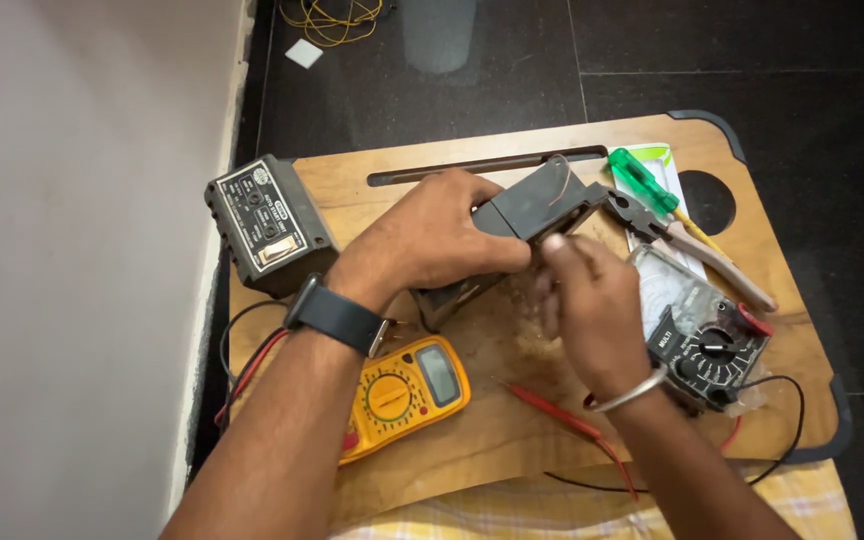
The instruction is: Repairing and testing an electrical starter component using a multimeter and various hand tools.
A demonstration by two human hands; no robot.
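Observation:
My left hand (432, 235) grips a dark grey box-shaped device (537, 205) and holds it tilted above the wooden lap table (492, 420). A thin red wire curls over the device's top. My right hand (592, 305) is at the device's lower right side, its fingertips touching it; the hand looks blurred. A black watch sits on my left wrist and a metal bangle on my right.
A grey switch box (267, 225) stands at the table's left end. A yellow digital multimeter (402, 390) lies near my left forearm, and a black analogue multimeter (707, 345) at the right. Pliers (692, 245), a green-handled screwdriver (642, 180) and red probe leads (562, 415) lie about.

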